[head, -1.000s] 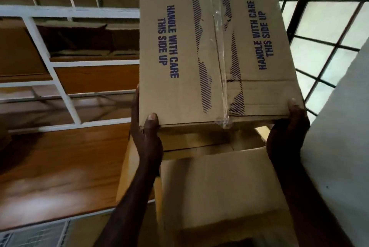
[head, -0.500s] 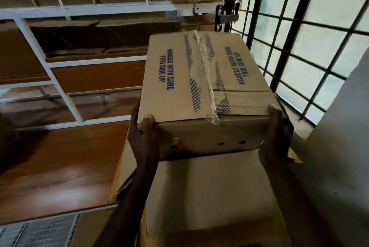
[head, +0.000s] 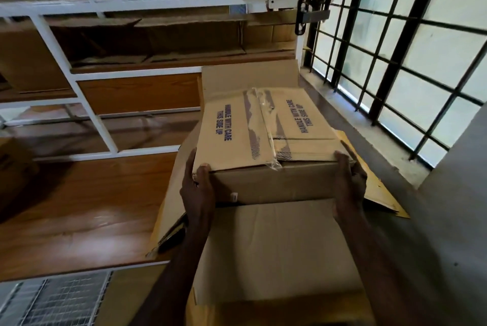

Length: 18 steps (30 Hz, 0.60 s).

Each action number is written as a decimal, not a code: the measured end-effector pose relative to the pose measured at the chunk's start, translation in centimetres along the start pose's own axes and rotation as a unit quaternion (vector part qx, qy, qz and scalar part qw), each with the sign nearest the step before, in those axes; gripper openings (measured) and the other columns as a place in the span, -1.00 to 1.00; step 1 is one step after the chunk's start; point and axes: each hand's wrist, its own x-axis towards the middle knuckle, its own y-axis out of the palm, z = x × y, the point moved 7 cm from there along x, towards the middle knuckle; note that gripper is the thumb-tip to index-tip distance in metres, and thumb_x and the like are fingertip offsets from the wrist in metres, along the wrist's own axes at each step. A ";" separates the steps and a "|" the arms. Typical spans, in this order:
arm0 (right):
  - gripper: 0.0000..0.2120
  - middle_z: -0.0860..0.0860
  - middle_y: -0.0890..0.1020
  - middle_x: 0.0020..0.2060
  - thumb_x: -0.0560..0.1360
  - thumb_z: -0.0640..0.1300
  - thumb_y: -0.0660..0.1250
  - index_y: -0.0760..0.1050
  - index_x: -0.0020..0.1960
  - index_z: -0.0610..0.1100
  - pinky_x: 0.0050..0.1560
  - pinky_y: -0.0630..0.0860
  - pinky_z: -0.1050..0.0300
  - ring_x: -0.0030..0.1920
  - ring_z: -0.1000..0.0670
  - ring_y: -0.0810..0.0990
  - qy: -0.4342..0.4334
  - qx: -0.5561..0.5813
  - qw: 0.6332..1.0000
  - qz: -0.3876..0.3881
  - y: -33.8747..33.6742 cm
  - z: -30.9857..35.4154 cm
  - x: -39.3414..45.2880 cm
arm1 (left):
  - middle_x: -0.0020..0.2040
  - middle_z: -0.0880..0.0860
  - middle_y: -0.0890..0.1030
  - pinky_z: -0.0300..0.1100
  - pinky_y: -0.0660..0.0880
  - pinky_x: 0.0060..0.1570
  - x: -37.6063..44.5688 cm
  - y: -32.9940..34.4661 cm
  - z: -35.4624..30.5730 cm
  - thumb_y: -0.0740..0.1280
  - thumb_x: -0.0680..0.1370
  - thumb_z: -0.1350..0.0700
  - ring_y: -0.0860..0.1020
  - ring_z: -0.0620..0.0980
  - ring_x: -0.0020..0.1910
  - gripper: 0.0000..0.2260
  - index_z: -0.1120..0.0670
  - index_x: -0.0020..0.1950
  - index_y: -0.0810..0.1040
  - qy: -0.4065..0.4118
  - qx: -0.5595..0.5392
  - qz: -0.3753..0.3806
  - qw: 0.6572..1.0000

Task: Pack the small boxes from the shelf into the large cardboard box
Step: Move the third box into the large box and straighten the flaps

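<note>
Left hand (head: 198,191) and right hand (head: 349,180) clasp the small box (head: 266,138) at its near corners; stiff, taped, seemingly light; best gripped by opposite sides over the large cardboard box (head: 276,252).

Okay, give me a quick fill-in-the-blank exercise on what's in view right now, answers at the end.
1. The taped brown cardboard box is printed "HANDLE WITH ____".
2. The left hand and right hand grip it at its two ____ corners.
3. The barred window is on the person's ____.
4. The shelf frame is painted ____.

Answers: CARE; near; right; white
</note>
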 end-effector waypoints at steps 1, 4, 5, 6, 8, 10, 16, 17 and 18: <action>-0.58 0.04 0.67 0.26 0.60 0.26 0.34 0.60 0.41 0.17 0.22 0.57 -0.09 0.27 -0.09 0.60 0.004 -0.014 1.000 0.013 0.2 -0.6 0.2 | 0.46 0.10 0.58 -0.22 0.51 0.14 0.1 0.0 0.7 0.27 0.72 -0.16 0.58 0.11 0.38 -0.50 -0.11 0.67 0.40 -0.011 0.007 0.009 1.000; -0.61 0.03 0.56 0.20 0.70 0.15 0.25 0.51 0.49 0.12 -0.03 0.47 0.08 0.17 -0.07 0.53 -0.004 -0.084 0.994 0.071 1.2 -1.3 1.3 | 0.41 0.03 0.56 -0.21 0.56 0.00 1.1 0.2 1.4 0.26 0.77 -0.03 0.61 -0.03 0.20 -0.59 -0.21 0.64 0.42 -0.015 0.043 0.041 0.998; -0.63 0.02 0.54 0.18 0.71 0.12 0.23 0.50 0.48 0.10 -0.11 0.45 0.13 0.14 -0.06 0.52 -0.015 -0.104 0.991 0.083 1.4 -1.3 1.3 | 0.43 0.00 0.55 -0.26 0.55 0.02 1.3 0.1 1.4 0.25 0.78 -0.01 0.60 -0.08 0.21 -0.60 -0.20 0.63 0.44 -0.015 0.058 0.043 0.997; -0.65 0.01 0.55 0.16 0.71 0.09 0.22 0.50 0.45 0.06 -0.14 0.44 0.14 0.11 -0.08 0.52 -0.023 -0.122 0.988 0.088 1.4 -1.2 1.2 | 0.48 0.00 0.54 -0.28 0.53 0.10 1.4 0.0 1.4 0.25 0.78 0.01 0.59 -0.07 0.27 -0.60 -0.17 0.64 0.44 -0.012 0.080 0.048 0.996; -0.70 -0.05 0.59 0.13 0.70 0.07 0.21 0.50 0.36 0.00 -0.08 0.51 0.04 0.05 -0.12 0.55 -0.032 -0.147 0.986 0.079 1.4 -1.4 0.9 | 0.58 0.03 0.50 -0.28 0.44 0.26 1.1 0.2 1.4 0.24 0.79 0.02 0.51 -0.10 0.37 -0.57 -0.08 0.68 0.41 -0.004 0.144 0.074 0.987; -0.71 -0.09 0.61 0.09 0.70 0.03 0.21 0.47 0.35 -0.07 -0.06 0.52 -0.03 0.00 -0.15 0.58 -0.043 -0.196 0.978 0.061 1.5 -1.6 0.7 | 0.56 0.07 0.52 -0.27 0.42 0.23 0.7 0.6 1.5 0.24 0.79 0.02 0.48 -0.14 0.29 -0.53 -0.03 0.72 0.33 -0.003 0.195 0.090 0.977; -0.61 -0.25 0.59 0.25 0.76 -0.06 0.10 0.46 0.49 -0.19 0.07 0.54 -0.06 0.17 -0.28 0.61 -0.154 -0.298 0.942 0.025 1.8 -1.1 -0.5 | 0.68 0.09 0.31 -0.27 0.52 0.25 0.6 1.5 2.0 0.19 0.79 -0.05 0.44 0.04 0.54 -0.47 0.01 0.76 0.21 0.053 0.258 0.128 0.956; -0.59 -0.24 0.56 0.31 0.77 -0.06 0.08 0.44 0.52 -0.19 0.12 0.55 -0.09 0.21 -0.29 0.60 -0.158 -0.299 0.941 0.021 1.8 -1.0 -0.7 | 0.71 0.09 0.24 -0.08 0.53 0.39 0.8 1.3 2.2 0.15 0.78 -0.12 0.37 0.09 0.61 -0.45 0.00 0.76 0.20 0.062 0.287 0.130 0.947; -0.58 -0.24 0.54 0.34 0.77 -0.06 0.07 0.43 0.54 -0.18 0.15 0.55 -0.11 0.23 -0.29 0.59 -0.161 -0.298 0.941 0.019 1.8 -1.0 -0.8 | 0.72 0.08 0.21 0.10 0.47 0.51 1.0 1.2 2.4 0.09 0.76 -0.20 0.28 0.13 0.67 -0.42 -0.01 0.75 0.21 0.074 0.319 0.134 0.935</action>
